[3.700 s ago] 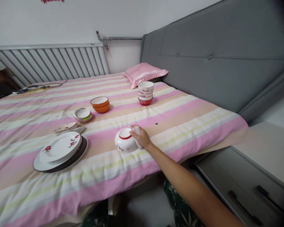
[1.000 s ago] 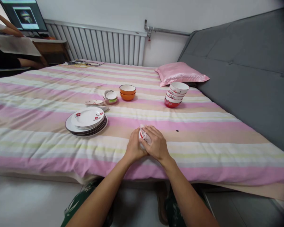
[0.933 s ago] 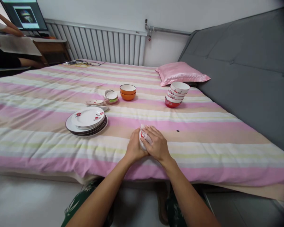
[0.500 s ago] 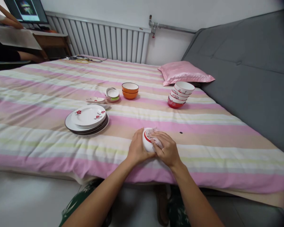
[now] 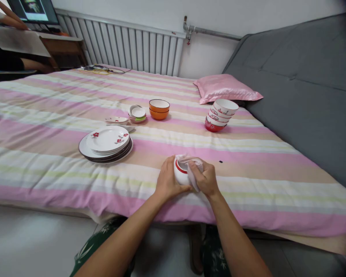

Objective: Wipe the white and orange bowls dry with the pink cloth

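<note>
A white bowl with a red band near its rim (image 5: pixel 181 176) is tilted at the front of the bed. My left hand (image 5: pixel 169 179) is wrapped round its left side and underside. Closed on a pale pinkish cloth (image 5: pixel 193 175), my right hand (image 5: pixel 208 177) presses it against the bowl's rim and right side. Part of the cloth hangs down beside the bowl. The bowl's right side is hidden behind the cloth and hand. To the left lies a stack of plates (image 5: pixel 108 138), the top one white with red flowers.
Beyond the plates are small oblong dishes (image 5: pixel 117 120), small white saucers (image 5: pixel 138 112) and two orange bowls (image 5: pixel 159 109). A leaning stack of bowls (image 5: pixel 220 115) stands right, before a pink pillow (image 5: pixel 226 88). A person (image 5: pixel 5 42) sits at a desk, far left.
My right hand has shifted slightly right and turned, with its thumb now on top of the cloth. More of the bowl's opening shows. My left hand keeps its hold.
</note>
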A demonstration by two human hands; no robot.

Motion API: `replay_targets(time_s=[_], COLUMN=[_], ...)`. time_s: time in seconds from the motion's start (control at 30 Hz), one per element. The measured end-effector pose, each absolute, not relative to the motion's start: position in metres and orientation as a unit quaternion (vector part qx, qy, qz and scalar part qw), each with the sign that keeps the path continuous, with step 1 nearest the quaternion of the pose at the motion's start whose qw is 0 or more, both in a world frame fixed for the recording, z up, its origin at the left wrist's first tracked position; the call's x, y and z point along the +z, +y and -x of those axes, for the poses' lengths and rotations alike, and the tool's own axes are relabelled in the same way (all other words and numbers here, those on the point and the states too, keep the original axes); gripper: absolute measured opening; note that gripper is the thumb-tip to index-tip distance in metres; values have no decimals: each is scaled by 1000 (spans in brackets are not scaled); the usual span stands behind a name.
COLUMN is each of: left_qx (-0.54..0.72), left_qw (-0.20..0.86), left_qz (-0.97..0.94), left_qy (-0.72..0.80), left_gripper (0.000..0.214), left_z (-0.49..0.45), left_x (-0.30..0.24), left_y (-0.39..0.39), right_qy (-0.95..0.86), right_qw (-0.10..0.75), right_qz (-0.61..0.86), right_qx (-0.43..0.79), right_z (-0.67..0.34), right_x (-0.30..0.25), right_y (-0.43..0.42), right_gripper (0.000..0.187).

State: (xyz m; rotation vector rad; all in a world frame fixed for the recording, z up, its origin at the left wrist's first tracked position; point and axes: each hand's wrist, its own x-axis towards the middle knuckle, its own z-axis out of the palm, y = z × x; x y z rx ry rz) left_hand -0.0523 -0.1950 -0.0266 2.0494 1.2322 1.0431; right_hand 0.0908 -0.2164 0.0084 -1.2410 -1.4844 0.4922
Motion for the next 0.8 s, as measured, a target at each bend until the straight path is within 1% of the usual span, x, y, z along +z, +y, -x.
replay_targets(time_s=[0.1,0.17,0.23,0.33,0.4,0.47,0.6,0.8], left_qx=[374,366,362,365,369,370,376,376], left_qw=[262,255,252,255,254,251,250,248], left_qz=[-758,-762,-766,-764,-764,-766,-768,-769], left_qy=[466,469,468,467,465,462,453,454], left_gripper=[114,113,114,112,109,106,106,108], left_z=[52,52,52,52,52,52,51,51], left_x=[-25,-24,-23,-23,-23,-23,-22,-23], left_y=[-196,-196,-196,-197,-197,-198,-197,-197], right_qy=[-494,-461,-475,-585,-666,-702,-683,-637], right_qw=[645,671,654,555,482,448,453,493], right_qz=[547,546,543,531,520,518,536,547], right_qx=[202,199,231,262,231,197,202,231], right_z=[-100,-106,-107,-103,-98,-94,-92,-89], right_x=[5,1,-2,-1,3,7,11,7], right_y=[-205,-197,-192,-193,-197,-200,-203,-206], right_gripper=[34,39,42,39,33,30,31,31])
